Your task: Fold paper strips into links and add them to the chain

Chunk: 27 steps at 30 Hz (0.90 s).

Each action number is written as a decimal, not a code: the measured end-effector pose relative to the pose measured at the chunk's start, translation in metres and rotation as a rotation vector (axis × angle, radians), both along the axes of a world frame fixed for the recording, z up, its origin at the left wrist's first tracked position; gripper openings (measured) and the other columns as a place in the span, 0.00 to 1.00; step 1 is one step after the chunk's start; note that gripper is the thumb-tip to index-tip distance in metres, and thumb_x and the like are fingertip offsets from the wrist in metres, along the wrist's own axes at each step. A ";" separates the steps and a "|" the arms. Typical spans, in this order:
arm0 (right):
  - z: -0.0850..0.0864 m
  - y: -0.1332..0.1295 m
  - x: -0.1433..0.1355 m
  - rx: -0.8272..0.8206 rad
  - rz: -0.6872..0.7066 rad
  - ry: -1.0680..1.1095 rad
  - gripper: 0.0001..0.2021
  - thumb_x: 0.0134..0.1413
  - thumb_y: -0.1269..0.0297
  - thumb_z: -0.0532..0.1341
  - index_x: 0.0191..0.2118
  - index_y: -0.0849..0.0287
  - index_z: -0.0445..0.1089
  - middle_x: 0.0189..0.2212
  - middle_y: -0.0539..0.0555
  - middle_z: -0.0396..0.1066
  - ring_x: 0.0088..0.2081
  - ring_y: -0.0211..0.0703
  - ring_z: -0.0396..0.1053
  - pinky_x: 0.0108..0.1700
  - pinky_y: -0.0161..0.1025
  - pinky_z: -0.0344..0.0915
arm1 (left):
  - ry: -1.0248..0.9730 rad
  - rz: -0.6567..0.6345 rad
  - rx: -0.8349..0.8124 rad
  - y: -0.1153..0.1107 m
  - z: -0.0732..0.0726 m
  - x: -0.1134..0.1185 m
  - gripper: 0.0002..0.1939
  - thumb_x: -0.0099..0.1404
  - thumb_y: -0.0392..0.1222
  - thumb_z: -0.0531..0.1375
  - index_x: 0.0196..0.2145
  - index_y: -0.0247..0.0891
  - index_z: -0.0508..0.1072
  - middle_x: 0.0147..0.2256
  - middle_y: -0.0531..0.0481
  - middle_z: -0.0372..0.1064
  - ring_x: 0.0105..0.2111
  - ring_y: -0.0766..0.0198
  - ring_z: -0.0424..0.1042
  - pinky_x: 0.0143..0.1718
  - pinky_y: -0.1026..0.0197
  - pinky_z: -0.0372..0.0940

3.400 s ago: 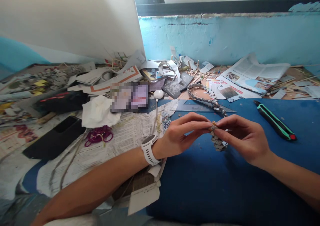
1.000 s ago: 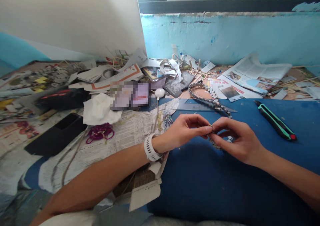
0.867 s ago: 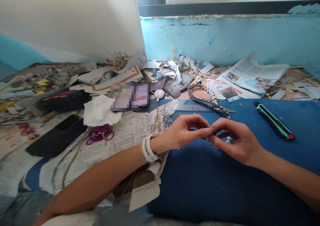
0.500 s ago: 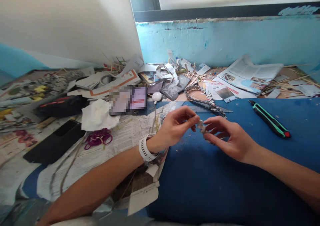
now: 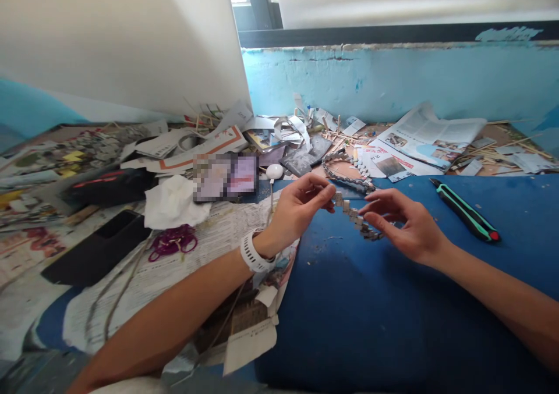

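Note:
My left hand (image 5: 302,203) pinches one end of a zigzag chain of small folded paper links (image 5: 353,215) between thumb and fingertips. From there the chain slopes down to the right over the blue mat (image 5: 349,312), and its far end passes behind my right hand. My right hand (image 5: 404,222) is beside the chain, with fingers curved and apart; whether a fingertip touches the links is hard to see. Behind both hands lies another dark and white folded chain (image 5: 349,180), curved in a loop. A white watch strap (image 5: 254,253) circles my left wrist.
A green and black utility knife (image 5: 467,210) rests on the right. Left are a black case (image 5: 98,248), purple cord (image 5: 173,241), crumpled tissue (image 5: 174,205) and newspaper (image 5: 209,231). Paper scraps and thin sticks (image 5: 338,129) line the blue wall.
The chain now hangs stretched from my left hand, showing more links. My right hand has moved slightly right and up, its fingers off the end held by my left. The view has tilted slightly.

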State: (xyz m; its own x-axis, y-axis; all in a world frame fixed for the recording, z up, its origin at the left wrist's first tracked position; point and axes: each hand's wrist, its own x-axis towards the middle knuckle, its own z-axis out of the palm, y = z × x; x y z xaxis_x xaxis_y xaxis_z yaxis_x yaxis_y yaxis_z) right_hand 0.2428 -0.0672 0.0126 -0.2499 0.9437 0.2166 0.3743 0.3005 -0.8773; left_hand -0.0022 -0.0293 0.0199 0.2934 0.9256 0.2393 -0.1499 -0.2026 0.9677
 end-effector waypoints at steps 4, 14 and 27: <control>-0.009 0.040 0.034 0.251 -0.212 -0.256 0.16 0.67 0.49 0.62 0.52 0.52 0.75 0.54 0.58 0.77 0.57 0.58 0.76 0.59 0.56 0.73 | 0.110 0.033 -0.013 0.012 -0.010 -0.008 0.14 0.67 0.48 0.68 0.44 0.36 0.74 0.34 0.51 0.73 0.32 0.65 0.77 0.39 0.58 0.78; -0.037 0.082 0.084 0.302 -0.151 -0.655 0.17 0.67 0.50 0.59 0.50 0.53 0.79 0.53 0.60 0.79 0.59 0.61 0.73 0.64 0.66 0.61 | 0.379 0.218 0.158 0.030 -0.036 -0.013 0.14 0.69 0.38 0.63 0.52 0.36 0.74 0.52 0.39 0.76 0.53 0.53 0.76 0.61 0.43 0.68; -0.002 0.021 0.015 0.041 -0.078 0.309 0.24 0.56 0.59 0.73 0.56 0.47 0.68 0.42 0.51 0.81 0.42 0.47 0.82 0.47 0.45 0.79 | 0.057 -0.074 0.102 0.010 -0.025 0.001 0.35 0.62 0.45 0.72 0.64 0.38 0.68 0.57 0.36 0.75 0.53 0.51 0.78 0.57 0.49 0.74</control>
